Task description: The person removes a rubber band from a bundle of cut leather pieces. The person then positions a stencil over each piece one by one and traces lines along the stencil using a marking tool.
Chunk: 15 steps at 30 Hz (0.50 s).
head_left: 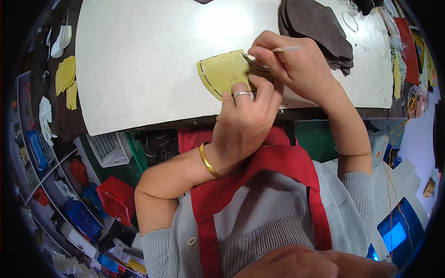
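A yellow fan-shaped template with slots along its curved edges lies near the table's front edge. Part of it on the right is hidden under my hands. The fingers of my left hand are bent and press on its lower part, holding it against the table. A ring and a gold bangle are on that hand and wrist. In my right hand a slim white pen is pinched between thumb and fingers. Its tip seems to meet the template's upper right corner, where a dark strip shows.
A stack of dark brown cut pieces sits at the back right of the white table. Yellow templates and white gloves lie at the left edge. Below left are a white basket, a red bin and shelves.
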Available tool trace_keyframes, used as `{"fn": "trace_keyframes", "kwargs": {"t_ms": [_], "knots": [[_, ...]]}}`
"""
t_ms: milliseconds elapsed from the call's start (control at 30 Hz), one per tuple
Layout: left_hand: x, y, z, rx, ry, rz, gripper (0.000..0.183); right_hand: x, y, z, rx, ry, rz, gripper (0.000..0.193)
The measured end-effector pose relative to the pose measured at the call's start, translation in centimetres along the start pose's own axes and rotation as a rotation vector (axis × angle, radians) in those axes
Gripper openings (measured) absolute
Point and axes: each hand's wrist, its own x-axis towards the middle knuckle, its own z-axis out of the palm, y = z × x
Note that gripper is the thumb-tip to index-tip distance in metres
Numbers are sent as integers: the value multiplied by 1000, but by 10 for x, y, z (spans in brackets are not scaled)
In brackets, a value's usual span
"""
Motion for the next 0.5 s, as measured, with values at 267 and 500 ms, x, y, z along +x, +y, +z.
{"fn": "trace_keyframes", "kwargs": {"t_ms": [267, 500], "knots": [[2, -6, -2, -9, -21, -3, 22, -58, 19, -20, -97, 175, 37, 21], [2, -15, -3, -80, 27, 20, 32, -29, 3, -12, 220, 137, 160, 21]]}}
